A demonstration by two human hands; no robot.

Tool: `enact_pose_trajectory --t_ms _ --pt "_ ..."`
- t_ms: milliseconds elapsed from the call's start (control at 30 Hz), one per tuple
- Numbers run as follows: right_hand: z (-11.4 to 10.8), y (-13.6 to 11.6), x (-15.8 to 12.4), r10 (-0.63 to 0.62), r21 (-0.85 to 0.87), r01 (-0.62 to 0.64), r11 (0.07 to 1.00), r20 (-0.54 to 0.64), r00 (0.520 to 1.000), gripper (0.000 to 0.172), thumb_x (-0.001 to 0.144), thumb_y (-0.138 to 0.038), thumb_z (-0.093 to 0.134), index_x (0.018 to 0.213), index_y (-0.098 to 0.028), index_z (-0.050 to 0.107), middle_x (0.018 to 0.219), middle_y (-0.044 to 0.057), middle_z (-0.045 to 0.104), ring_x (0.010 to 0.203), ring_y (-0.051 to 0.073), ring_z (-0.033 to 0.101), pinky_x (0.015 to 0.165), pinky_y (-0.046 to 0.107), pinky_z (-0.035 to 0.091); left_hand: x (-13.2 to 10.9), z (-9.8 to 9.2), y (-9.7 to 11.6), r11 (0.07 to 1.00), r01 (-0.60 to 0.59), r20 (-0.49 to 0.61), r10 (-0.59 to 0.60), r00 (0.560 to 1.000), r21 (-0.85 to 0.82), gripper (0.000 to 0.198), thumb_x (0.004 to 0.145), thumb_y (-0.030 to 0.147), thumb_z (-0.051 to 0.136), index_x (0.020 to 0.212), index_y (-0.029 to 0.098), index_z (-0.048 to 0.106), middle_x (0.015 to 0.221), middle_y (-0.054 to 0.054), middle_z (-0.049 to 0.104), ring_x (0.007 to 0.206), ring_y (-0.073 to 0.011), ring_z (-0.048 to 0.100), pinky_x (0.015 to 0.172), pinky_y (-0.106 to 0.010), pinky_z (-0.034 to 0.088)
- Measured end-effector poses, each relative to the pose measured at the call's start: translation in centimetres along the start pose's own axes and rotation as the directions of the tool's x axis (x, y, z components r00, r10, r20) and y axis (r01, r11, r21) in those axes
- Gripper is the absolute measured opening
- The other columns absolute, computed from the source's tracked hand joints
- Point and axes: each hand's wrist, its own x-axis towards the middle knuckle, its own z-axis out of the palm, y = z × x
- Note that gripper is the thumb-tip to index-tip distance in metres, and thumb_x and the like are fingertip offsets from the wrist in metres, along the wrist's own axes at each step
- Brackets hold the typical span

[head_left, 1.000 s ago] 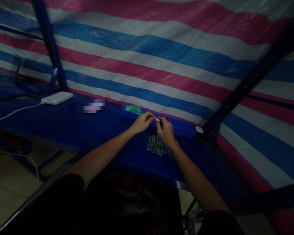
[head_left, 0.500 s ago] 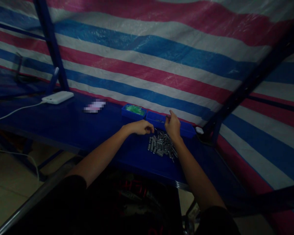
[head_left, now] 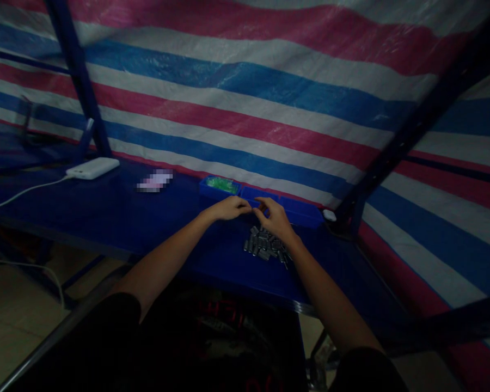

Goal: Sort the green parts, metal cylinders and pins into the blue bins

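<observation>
My left hand (head_left: 228, 208) and my right hand (head_left: 271, 218) meet fingertip to fingertip over the blue bench (head_left: 106, 212), just in front of a long blue tray (head_left: 302, 213). Both hands have their fingers curled in a pinch; what they hold is too small and dark to make out. A heap of several small grey metal sleeves (head_left: 263, 245) lies under and beside my right wrist. A smaller blue tray holding green pieces (head_left: 220, 185) stands just behind my left hand.
A white power bank (head_left: 92, 167) with a white cable lies at the bench's left rear beside a blue upright post (head_left: 75, 76). A small white object (head_left: 329, 215) sits right of the trays. A striped tarpaulin (head_left: 269, 92) hangs behind.
One second ago both hands held a small white piece between them. My right hand then reached to the long blue tray and has come back to meet my left hand.
</observation>
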Motion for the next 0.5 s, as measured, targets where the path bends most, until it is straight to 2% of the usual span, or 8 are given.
enact_pose_trajectory --t_ms 67,233,400,500 --pt "0.1 -0.5 0.0 -0.05 -0.004 0.05 0.999 0.018 0.999 0.024 0.08 -0.028 0.051 0.101 -0.017 0.057 0.078 0.004 0.059 0.072 0.017 0.056 0.066 0.029 0.044 0.3 -0.1 0.0 0.999 0.008 -0.06 -0.011 0.998 -0.049 0.022 0.077 0.031 0.051 0.072 0.016 0.065 0.064 0.001 0.062 0.06 -0.0122 0.052 0.06 -0.022 0.036" --pt "0.1 -1.1 0.1 -0.079 -0.003 0.079 0.997 0.003 0.997 0.023 0.079 -0.026 0.053 0.099 -0.016 0.057 0.077 0.005 0.059 0.071 0.017 0.055 0.065 0.028 0.044 0.4 0.3 0.3 0.982 0.084 -0.097 -0.101 0.99 -0.167 0.027 0.08 0.031 0.048 0.064 0.014 0.062 0.056 0.001 0.057 0.053 -0.0104 0.048 0.054 -0.022 0.035" --pt "0.5 -0.6 0.1 0.029 -0.027 -0.03 0.999 -0.042 0.999 0.018 0.081 -0.027 0.047 0.09 -0.017 0.061 0.077 0.006 0.063 0.067 0.017 0.056 0.061 0.027 0.043 0.5 0.6 0.8 0.947 0.124 -0.127 -0.168 0.978 -0.296 0.036 0.086 0.034 0.038 0.071 0.012 0.062 0.062 -0.003 0.061 0.056 -0.0106 0.052 0.058 -0.023 0.04" --pt "0.5 -0.7 0.1 0.117 0.017 -0.116 0.993 -0.088 0.989 0.023 0.082 -0.032 0.046 0.08 -0.017 0.062 0.07 0.004 0.064 0.061 0.015 0.056 0.057 0.026 0.041 0.4 0.4 1.2 0.97 0.04 -0.199 -0.09 0.976 -0.242 0.028 0.085 0.031 0.042 0.085 0.012 0.062 0.07 -0.003 0.062 0.063 -0.0118 0.055 0.062 -0.025 0.043"
